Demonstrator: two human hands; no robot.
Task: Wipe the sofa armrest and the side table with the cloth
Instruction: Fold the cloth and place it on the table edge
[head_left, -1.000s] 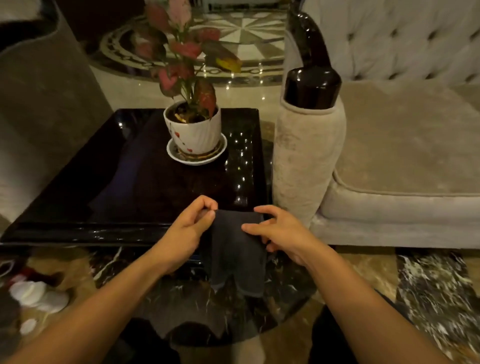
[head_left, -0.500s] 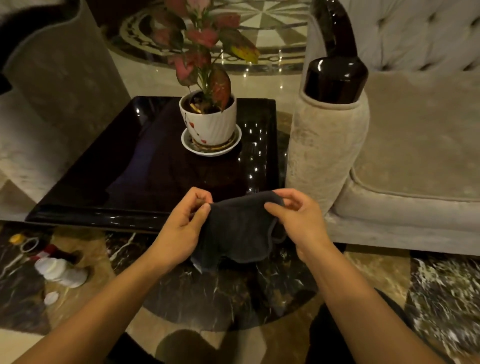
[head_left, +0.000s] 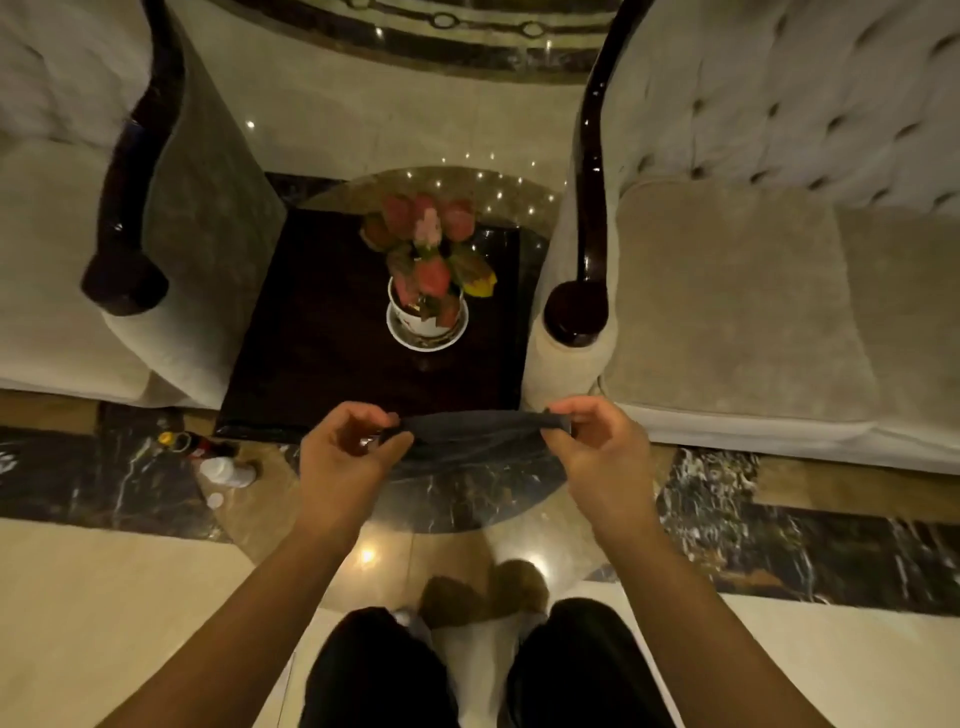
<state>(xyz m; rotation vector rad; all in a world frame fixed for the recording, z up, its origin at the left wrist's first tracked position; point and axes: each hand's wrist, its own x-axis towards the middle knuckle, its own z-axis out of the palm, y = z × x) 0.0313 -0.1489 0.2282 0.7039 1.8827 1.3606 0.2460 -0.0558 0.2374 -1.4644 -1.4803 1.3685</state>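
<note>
**Cloth (head_left: 470, 436) – held taut, wiping not begun**

Left hand (head_left: 345, 457) pinches its left end; right hand (head_left: 597, 447) pinches the other. Cloth hangs above floor, just short of side table (head_left: 311, 332) front edge. Long axis runs L-R. Judged soft, light, limp; best bunched in palm. Sofa armrest (head_left: 576, 306) untouched, nearby.

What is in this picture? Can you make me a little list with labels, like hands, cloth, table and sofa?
left hand: pinching the cloth's left end
right hand: pinching the cloth's right end
dark cloth: stretched between both hands, above the table's near edge
side table: dark, glossy, between two sofas
potted plant: on a white saucer on the table
sofa armrest: dark wood, right of the table
bottles: lying on the floor, left
</note>
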